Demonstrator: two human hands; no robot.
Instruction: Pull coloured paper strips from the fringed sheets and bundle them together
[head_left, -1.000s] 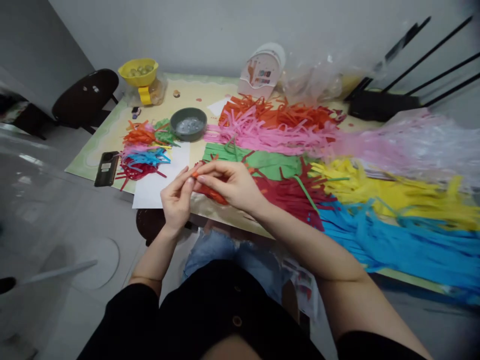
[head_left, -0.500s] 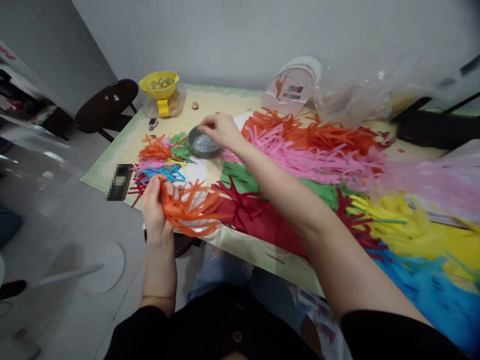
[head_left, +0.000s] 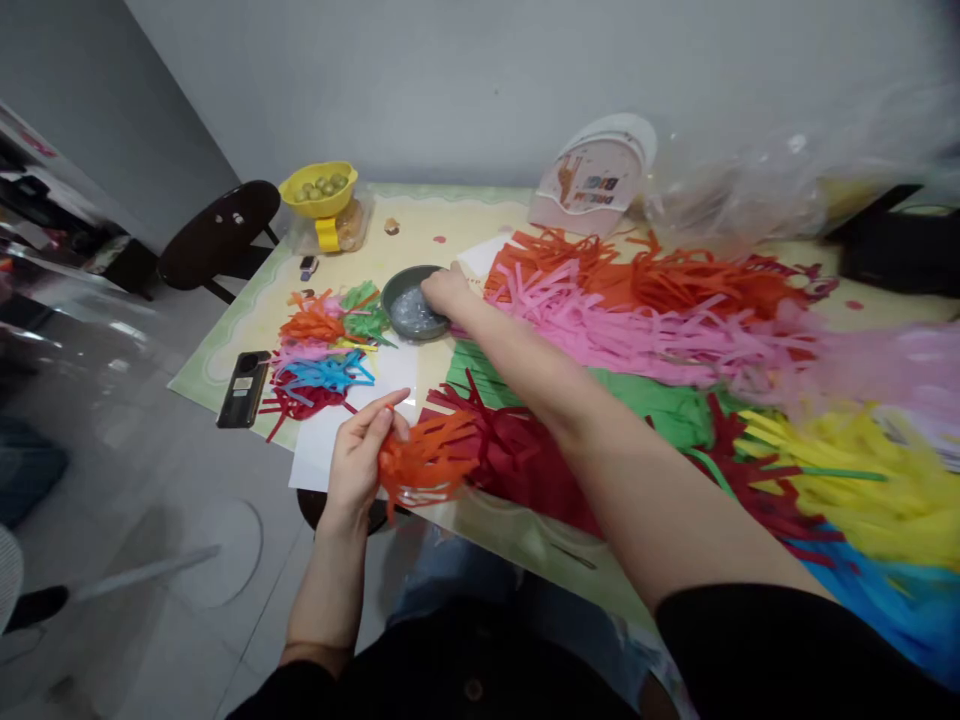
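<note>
My left hand (head_left: 367, 450) pinches the top of an orange paper tassel (head_left: 429, 455), its fringe hanging to the right past the table's front edge. My right hand (head_left: 448, 292) reaches over the right rim of a dark bowl (head_left: 390, 312) that holds something clear and shiny. Its fingertips are down inside the bowl, and what they grip is too small to tell. Small finished-looking tassels in orange (head_left: 309, 318), green (head_left: 365, 318), blue (head_left: 330, 370) and dark red lie left of the bowl.
Fringed paper in orange (head_left: 690, 280), pink (head_left: 622, 335), green (head_left: 649, 405), dark red (head_left: 536, 465), yellow (head_left: 862, 480) and blue covers the right side. A phone (head_left: 244, 390), yellow fruit bowl (head_left: 318, 190), cap (head_left: 592, 180) and white sheet (head_left: 315, 455) surround the work.
My left hand has moved right and slightly down with the orange tassel. My right hand has shifted from above the bowl's upper edge to lower at its right side. The view has shifted slightly.
</note>
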